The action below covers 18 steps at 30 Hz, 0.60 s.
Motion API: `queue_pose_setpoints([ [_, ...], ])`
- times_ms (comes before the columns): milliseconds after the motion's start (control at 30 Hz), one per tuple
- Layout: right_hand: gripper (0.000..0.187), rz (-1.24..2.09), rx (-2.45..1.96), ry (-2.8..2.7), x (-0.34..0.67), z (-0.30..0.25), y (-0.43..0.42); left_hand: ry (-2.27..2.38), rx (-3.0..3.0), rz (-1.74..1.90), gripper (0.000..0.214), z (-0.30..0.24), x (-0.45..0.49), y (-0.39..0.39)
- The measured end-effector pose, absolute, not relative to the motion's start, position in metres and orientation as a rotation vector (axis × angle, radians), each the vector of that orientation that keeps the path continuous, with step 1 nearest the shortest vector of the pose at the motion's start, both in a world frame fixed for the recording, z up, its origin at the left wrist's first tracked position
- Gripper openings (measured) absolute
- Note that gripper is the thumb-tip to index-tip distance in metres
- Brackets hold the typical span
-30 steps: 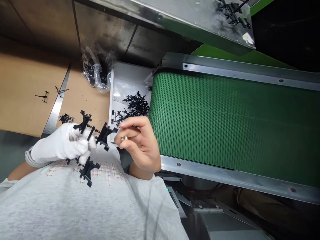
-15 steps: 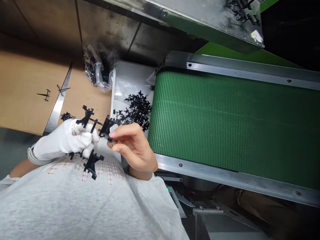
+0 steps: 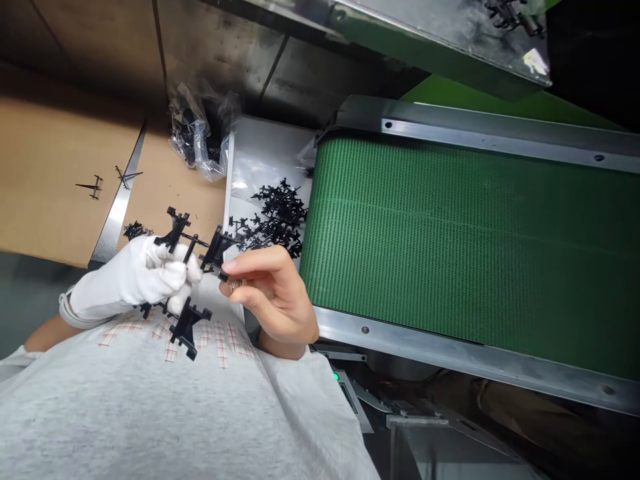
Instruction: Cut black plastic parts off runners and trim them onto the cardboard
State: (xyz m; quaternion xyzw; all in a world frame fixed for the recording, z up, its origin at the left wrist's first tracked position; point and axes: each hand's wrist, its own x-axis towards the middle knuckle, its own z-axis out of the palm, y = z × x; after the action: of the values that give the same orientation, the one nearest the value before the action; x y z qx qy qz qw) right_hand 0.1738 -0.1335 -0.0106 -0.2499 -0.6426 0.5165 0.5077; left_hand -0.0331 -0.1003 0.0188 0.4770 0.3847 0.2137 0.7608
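My left hand, in a white glove, is closed round the thin stem of a black plastic moulding in front of my chest. Several flared black pieces branch from it: one piece rises above the glove, and another hangs below. Bare, my right hand is at the right-hand piece, its index fingertip against the lower edge. The thumb sits a little below, and the other fingers curl partly out of sight behind. A small shiny bit shows between thumb and fingers; I cannot make out what it is.
A green conveyor belt with metal side rails fills the right. Black mouldings lie heaped on a white surface beside it. Behind are a clear plastic bag and cardboard with thin black sprues. A metal shelf overhangs the belt.
The whole view has shifted slightly. My right thumb looks a little farther from the black piece; otherwise both hands keep nearly the same pose on the moulding.
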Motion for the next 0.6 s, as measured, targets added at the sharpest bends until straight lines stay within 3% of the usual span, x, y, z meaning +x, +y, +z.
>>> queue_pose_setpoints([
  [367, 0.031, 1.261, -0.546, -1.480, 0.171, -0.010, -0.131, 0.845, 0.993, 0.481, 0.065, 0.010, -0.037, -0.103],
  [600, 0.020, 1.274, -0.561, -1.410, 0.167, -0.012, -0.125, 0.838, 1.064, 0.461, 0.064, 0.011, -0.039, -0.105],
])
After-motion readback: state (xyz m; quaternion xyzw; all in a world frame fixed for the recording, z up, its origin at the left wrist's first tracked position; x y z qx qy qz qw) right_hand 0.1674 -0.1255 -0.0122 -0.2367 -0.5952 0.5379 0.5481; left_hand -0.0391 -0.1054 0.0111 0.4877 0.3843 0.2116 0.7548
